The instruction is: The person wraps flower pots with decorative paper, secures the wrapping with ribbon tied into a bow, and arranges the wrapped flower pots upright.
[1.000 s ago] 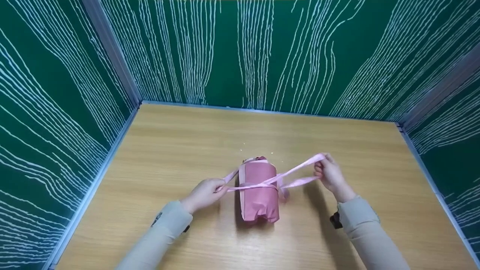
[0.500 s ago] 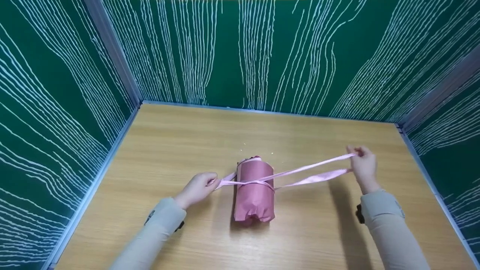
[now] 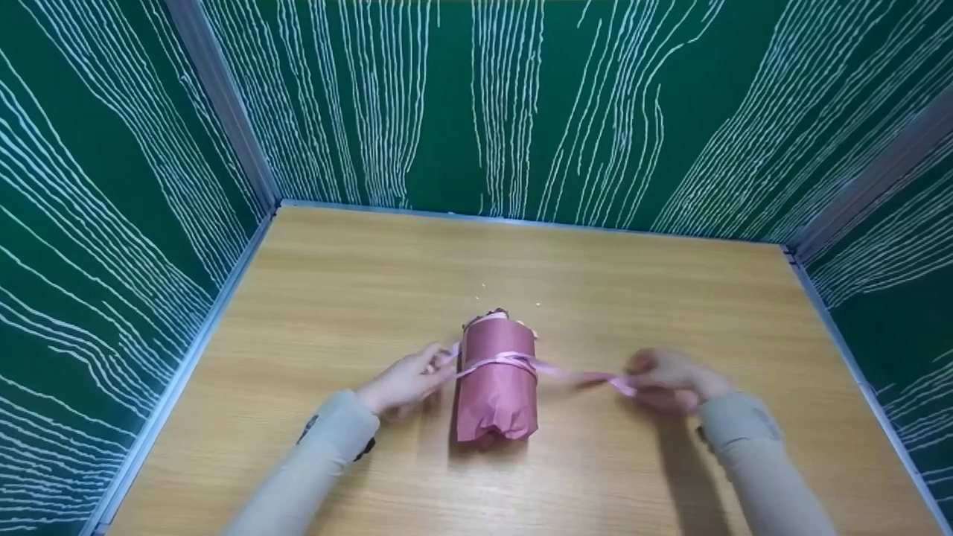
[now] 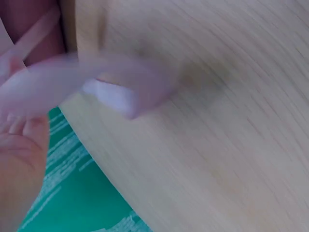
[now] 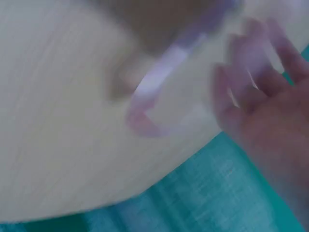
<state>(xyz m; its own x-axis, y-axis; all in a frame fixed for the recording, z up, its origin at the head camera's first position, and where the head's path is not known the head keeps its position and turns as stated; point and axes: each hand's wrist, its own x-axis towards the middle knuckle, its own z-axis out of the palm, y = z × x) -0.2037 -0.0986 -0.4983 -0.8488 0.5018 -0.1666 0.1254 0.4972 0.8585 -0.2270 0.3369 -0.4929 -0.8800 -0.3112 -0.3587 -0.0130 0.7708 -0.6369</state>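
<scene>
A bundle wrapped in dusky pink paper (image 3: 497, 402) lies on the table, with dark red and pale bits showing at its far end. Round its middle runs a pink ribbon (image 3: 514, 359), crossed on top. My left hand (image 3: 408, 380) is at the bundle's left side and holds the ribbon; in the left wrist view a blurred length of ribbon (image 4: 116, 96) hangs out past the curled fingers. To the right, my blurred right hand (image 3: 674, 380) is beside the other ribbon length. The right wrist view shows its fingers (image 5: 263, 79) spread, with the ribbon (image 5: 161, 72) looping loose beside them.
The wooden table (image 3: 357, 260) is bounded by green panels (image 3: 447, 97) with white wavy lines, set in metal frames (image 3: 223, 97). Several small pale crumbs (image 3: 537, 304) lie just beyond the bundle.
My right hand has come down and inward from the far right, and its ribbon has gone slack. The bundle has shifted slightly left. My left hand has moved back close to the bundle.
</scene>
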